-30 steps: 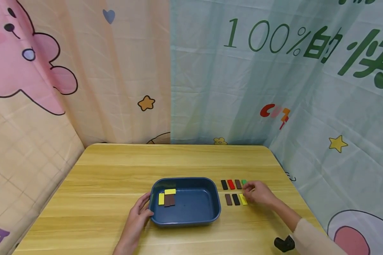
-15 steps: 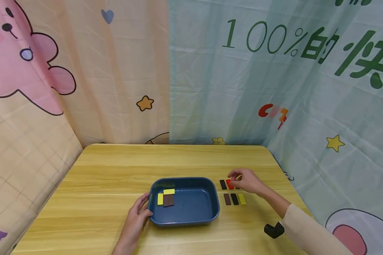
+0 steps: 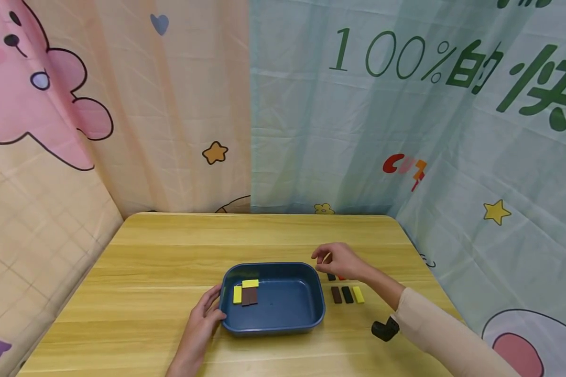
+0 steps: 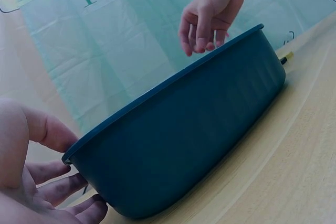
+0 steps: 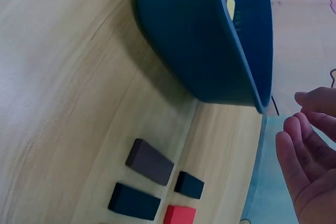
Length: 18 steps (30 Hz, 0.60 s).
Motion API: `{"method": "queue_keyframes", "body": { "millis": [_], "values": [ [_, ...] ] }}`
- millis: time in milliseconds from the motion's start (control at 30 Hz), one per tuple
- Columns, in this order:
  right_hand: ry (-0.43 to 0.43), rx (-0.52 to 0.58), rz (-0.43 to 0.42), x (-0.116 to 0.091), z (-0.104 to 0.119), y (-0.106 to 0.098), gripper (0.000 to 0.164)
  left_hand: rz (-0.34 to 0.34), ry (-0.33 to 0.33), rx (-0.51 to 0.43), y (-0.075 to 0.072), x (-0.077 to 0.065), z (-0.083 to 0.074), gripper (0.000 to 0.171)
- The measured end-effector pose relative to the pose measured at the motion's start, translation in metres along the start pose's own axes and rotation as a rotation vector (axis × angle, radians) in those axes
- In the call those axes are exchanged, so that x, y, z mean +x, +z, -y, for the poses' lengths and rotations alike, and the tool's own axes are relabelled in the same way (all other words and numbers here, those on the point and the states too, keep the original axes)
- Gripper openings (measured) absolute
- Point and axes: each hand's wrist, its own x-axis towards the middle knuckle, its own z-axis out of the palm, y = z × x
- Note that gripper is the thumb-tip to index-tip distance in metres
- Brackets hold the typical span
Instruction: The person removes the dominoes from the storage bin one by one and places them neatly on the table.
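Note:
My left hand [image 3: 204,314] grips the left end of a dark blue rectangular tub [image 3: 283,331]; the thumb lies at its rim in the left wrist view. Two yellow blocks and two brown blocks [image 3: 250,297], flat and domino-like, lie at the tub's left inside. My right hand [image 3: 341,260] hovers by the tub's far right corner, fingers bent and tips close together. Whether it holds a block I cannot tell. Below it, a black block [image 3: 331,277] and a red block [image 5: 180,215] show on the table, the hand covering part of their row.
A nearer row right of the tub has a brown block [image 3: 336,295], a black block [image 3: 347,294] and a yellow block [image 3: 358,294]. A small black device [image 3: 385,330] hangs at the right sleeve. Printed curtains [image 3: 292,131] stand behind the wooden table [image 3: 170,251].
My right hand has moved left from the right end of the block rows to the tub's far right corner. The left hand stays on the tub.

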Motion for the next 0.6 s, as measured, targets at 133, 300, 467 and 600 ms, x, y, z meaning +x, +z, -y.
{"method": "queue_keyframes", "body": {
  "millis": [133,300,467,600],
  "values": [
    [-0.044,-0.030,0.028,0.009,0.010,0.002,0.021,0.002,0.002,0.002,0.000,0.000,-0.001,0.069],
    [-0.109,-0.046,0.099,0.025,0.024,0.008,0.023,0.004,0.010,0.001,0.000,0.000,-0.003,0.069],
    [-0.182,-0.070,0.177,0.040,0.032,0.024,0.026,0.004,0.011,-0.003,-0.001,0.000,-0.002,0.069],
    [-0.228,-0.095,0.217,0.049,0.038,0.034,0.027,0.006,0.009,-0.003,0.000,0.000,0.000,0.069]
  ]
}}
